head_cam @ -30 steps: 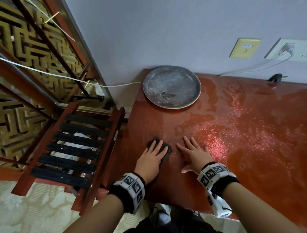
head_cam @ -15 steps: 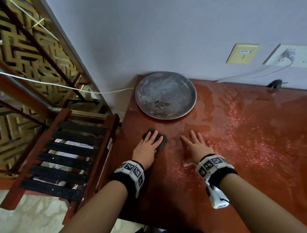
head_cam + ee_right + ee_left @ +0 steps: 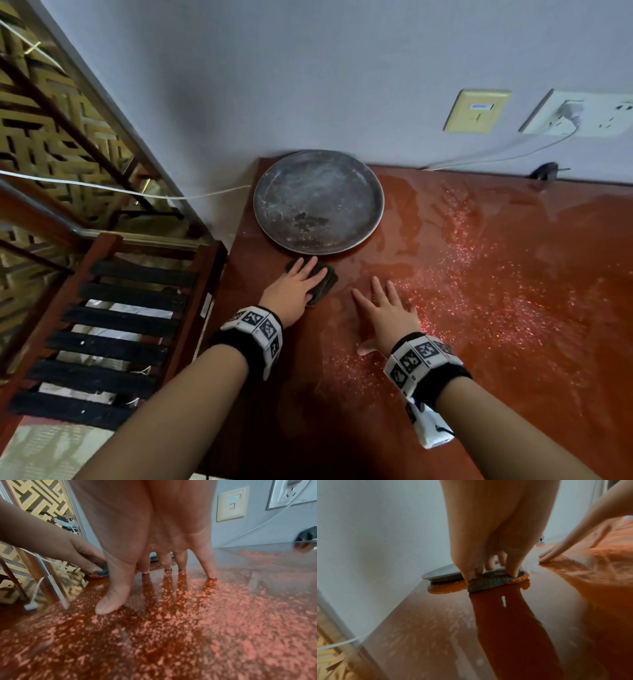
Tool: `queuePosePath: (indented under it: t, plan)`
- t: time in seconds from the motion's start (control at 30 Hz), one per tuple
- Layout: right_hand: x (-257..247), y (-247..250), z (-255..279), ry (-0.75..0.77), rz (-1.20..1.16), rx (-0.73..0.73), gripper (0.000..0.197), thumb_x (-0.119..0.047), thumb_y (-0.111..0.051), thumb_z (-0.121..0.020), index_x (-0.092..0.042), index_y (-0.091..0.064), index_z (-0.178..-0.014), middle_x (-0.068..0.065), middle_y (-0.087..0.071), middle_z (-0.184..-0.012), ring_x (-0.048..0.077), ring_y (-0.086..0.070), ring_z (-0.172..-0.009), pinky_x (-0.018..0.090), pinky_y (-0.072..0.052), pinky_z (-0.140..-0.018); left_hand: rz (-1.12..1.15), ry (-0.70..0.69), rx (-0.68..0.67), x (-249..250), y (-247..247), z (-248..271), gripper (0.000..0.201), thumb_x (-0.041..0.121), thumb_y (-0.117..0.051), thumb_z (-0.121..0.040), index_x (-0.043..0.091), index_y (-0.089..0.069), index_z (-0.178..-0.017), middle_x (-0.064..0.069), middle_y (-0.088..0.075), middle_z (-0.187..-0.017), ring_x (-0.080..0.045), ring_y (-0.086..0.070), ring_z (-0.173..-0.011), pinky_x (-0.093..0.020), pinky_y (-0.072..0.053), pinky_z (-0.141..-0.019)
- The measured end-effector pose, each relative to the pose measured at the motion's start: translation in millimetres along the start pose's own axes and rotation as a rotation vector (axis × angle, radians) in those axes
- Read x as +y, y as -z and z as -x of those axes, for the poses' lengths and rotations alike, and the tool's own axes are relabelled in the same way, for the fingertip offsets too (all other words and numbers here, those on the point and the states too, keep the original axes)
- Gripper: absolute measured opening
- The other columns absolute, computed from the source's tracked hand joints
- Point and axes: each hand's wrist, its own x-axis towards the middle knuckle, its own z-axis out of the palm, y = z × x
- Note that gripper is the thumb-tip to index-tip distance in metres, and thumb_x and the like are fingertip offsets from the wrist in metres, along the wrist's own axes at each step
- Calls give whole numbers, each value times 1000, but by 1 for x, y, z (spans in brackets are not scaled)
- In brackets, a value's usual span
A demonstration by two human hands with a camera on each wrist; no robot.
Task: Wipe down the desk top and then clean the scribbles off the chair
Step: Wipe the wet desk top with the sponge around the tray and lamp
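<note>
A glossy red-brown desk top (image 3: 496,342) is wet and speckled with pale droplets. My left hand (image 3: 293,287) lies flat with straight fingers on a dark grey cloth (image 3: 325,286), pressing it to the desk just in front of a round metal tray (image 3: 318,202). In the left wrist view the cloth (image 3: 489,582) is grey with an orange edge under my fingertips (image 3: 511,572). My right hand (image 3: 387,311) rests flat on the desk beside it, fingers spread and empty (image 3: 145,566). A dark slatted wooden chair (image 3: 113,329) stands left of the desk.
The grey wall (image 3: 308,68) runs along the desk's back edge, with a yellow switch plate (image 3: 476,111) and a white socket (image 3: 582,116) with a cable plugged in. A white cable (image 3: 102,188) hangs at the left by a gold lattice screen (image 3: 41,113).
My left hand has pushed the cloth away from me, from mid-desk up to the tray's rim. My right hand has slid forward a little, still flat on the desk.
</note>
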Motion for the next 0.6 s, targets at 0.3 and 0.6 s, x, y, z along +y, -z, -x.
queuePosePath:
  t: [0.3,0.6]
  plan:
    - [1,-1,-2,3,-7,-1,111,-44,-74,-72,-36,7,-148,1,25,-154,27,19,-143,62,-16,-110,-16,-52,84,16,-36,33,59,15,-30,-101,32,0,-150,5,11,-158,-15,12,-145,-31,-6,-118]
    - [1,-2,0,2,-7,5,110,-44,-74,-72,-36,6,-148,1,24,-154,26,18,-143,62,-16,-111,-1,-43,39,25,-21,24,57,15,-29,-102,28,-2,-151,3,11,-158,-18,9,-146,-29,-8,-116]
